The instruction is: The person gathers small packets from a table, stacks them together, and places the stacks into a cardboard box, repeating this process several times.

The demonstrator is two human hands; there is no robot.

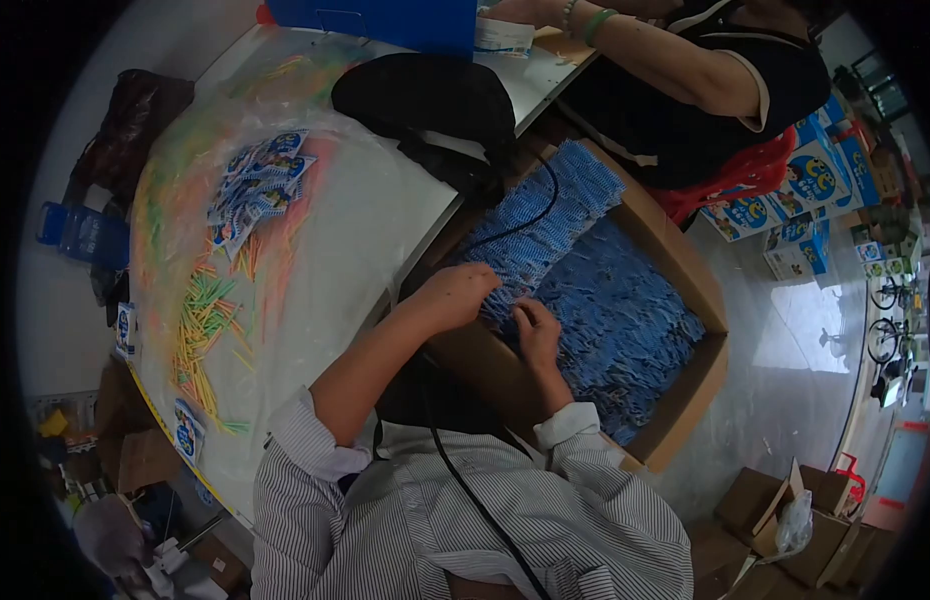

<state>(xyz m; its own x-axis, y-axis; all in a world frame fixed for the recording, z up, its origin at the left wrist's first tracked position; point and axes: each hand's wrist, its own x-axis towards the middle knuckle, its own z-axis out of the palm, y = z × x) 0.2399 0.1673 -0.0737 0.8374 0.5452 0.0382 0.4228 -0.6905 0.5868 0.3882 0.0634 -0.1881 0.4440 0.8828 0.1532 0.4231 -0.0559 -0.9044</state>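
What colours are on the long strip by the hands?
Blue with whitish markings; the strip shows best in the head view.

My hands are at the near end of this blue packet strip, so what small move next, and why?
I'd probably straighten the near end of the blue packet strip using the left hand and right hand together. Both are at that end, and the strip lies in close ridges beside other blue packets in the cardboard box. I can't tell whether either hand grips it.
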